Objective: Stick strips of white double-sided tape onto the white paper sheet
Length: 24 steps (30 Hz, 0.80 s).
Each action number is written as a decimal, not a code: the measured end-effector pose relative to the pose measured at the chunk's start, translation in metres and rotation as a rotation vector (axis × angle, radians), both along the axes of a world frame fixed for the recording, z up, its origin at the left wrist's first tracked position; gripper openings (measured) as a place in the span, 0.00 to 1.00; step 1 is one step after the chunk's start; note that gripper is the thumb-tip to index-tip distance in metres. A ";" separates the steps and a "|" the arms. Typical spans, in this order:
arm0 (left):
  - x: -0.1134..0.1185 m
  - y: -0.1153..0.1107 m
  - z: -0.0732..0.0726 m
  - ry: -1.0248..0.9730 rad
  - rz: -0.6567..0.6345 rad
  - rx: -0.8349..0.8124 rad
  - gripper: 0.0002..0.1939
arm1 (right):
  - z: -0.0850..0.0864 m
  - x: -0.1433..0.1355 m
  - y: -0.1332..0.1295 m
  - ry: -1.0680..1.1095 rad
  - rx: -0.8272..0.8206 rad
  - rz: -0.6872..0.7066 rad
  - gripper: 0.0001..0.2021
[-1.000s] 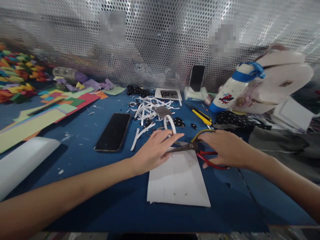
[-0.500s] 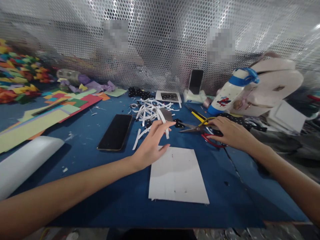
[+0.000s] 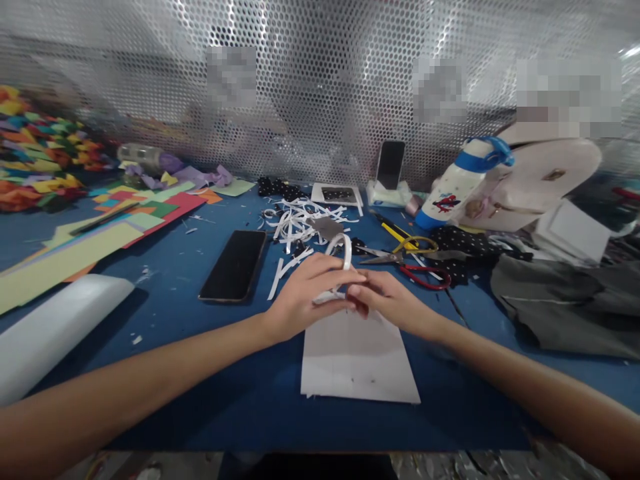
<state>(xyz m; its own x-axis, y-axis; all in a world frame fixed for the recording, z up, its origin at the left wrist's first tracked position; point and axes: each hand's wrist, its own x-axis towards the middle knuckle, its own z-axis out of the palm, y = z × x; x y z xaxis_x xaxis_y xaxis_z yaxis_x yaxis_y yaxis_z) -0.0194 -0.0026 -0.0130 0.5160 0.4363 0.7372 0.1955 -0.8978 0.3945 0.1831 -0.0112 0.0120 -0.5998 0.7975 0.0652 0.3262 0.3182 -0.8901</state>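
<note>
A narrow white paper strip [image 3: 346,248] curves up in a loop between my two hands. My left hand [image 3: 310,290] is closed on the strip, thumb and fingers together. From the right, my right hand [image 3: 393,300] meets it, with fingertips pinched on the strip's lower part; the exact grip is partly hidden. Below both hands lies a white card sheet [image 3: 357,363], flat on the blue table [image 3: 240,400]. Just beyond my right hand rest open scissors [image 3: 380,257] with one yellow and one red handle.
A heap of white paper strips [image 3: 295,223] lies behind the hands. A black phone [image 3: 234,265] is at left, near coloured paper sheets [image 3: 100,233] and a white rounded object [image 3: 65,327]. A yellow cutter [image 3: 397,231], bottle [image 3: 455,187] and dark cloth [image 3: 565,303] are at right.
My right hand has let go of the scissors and moved left to meet my left hand. The strip, straighter before, is now bent into a loop.
</note>
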 end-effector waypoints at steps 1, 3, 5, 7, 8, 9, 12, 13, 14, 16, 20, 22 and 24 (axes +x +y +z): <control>-0.001 0.001 -0.001 0.005 -0.002 0.032 0.18 | -0.006 -0.002 -0.001 0.035 -0.070 0.002 0.17; -0.001 0.002 -0.003 0.019 0.009 0.077 0.17 | -0.016 -0.003 -0.001 0.102 -0.175 0.001 0.17; 0.001 0.002 -0.003 0.021 0.025 0.093 0.17 | -0.023 -0.003 -0.001 0.153 -0.223 -0.004 0.16; 0.003 0.002 -0.003 -0.005 0.030 0.083 0.17 | -0.025 -0.001 -0.001 0.161 -0.167 -0.026 0.15; 0.004 0.002 -0.003 -0.023 0.033 0.071 0.17 | -0.025 0.001 -0.001 0.144 -0.098 -0.037 0.15; 0.004 0.001 -0.002 -0.040 0.039 0.056 0.17 | -0.024 0.002 -0.001 0.121 -0.011 -0.043 0.15; 0.003 0.000 0.000 -0.066 0.061 -0.016 0.17 | -0.024 0.004 -0.001 0.092 0.149 -0.031 0.15; 0.002 0.000 0.000 -0.074 0.066 -0.044 0.17 | -0.024 0.005 -0.002 0.122 0.123 -0.027 0.15; 0.001 0.000 0.000 -0.084 0.069 -0.072 0.17 | -0.025 0.005 -0.002 0.170 0.072 -0.035 0.16; 0.000 0.000 0.000 -0.111 0.078 -0.111 0.15 | -0.027 0.006 -0.004 0.274 -0.028 -0.082 0.18; 0.000 0.001 -0.001 -0.122 0.073 -0.120 0.14 | -0.026 0.009 -0.005 0.368 -0.026 -0.096 0.15; 0.000 0.000 -0.001 -0.108 0.053 -0.106 0.14 | -0.024 0.011 -0.005 0.313 0.018 0.041 0.14; 0.000 0.000 -0.001 -0.102 0.048 -0.100 0.14 | -0.023 0.011 -0.007 0.152 0.163 0.237 0.13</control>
<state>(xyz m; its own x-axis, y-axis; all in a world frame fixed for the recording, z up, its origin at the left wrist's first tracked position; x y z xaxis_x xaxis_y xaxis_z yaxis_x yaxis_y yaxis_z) -0.0190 -0.0023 -0.0135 0.4179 0.5321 0.7363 0.1915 -0.8439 0.5012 0.1941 -0.0178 -0.0110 -0.7411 0.6085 0.2837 0.0929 0.5115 -0.8542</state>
